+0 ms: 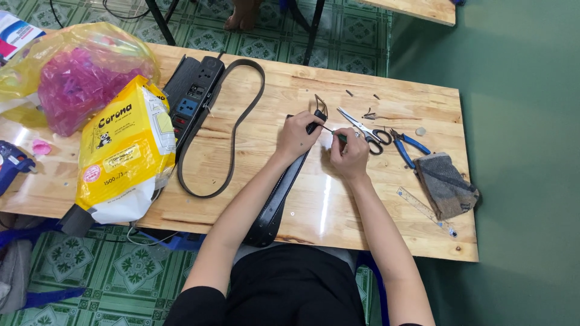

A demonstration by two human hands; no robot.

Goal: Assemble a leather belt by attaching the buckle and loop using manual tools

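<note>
Left hand pinches the black belt near its buckle end. Right hand is closed around a thin tool. Scissors lie just beside, pliers near.

Wide black leather belt on pale wooden tabletop, under both hands. Steel scissors right of hands; blue-handled pliers further right. Yellow plastic bag far left, over black power strip.
</note>
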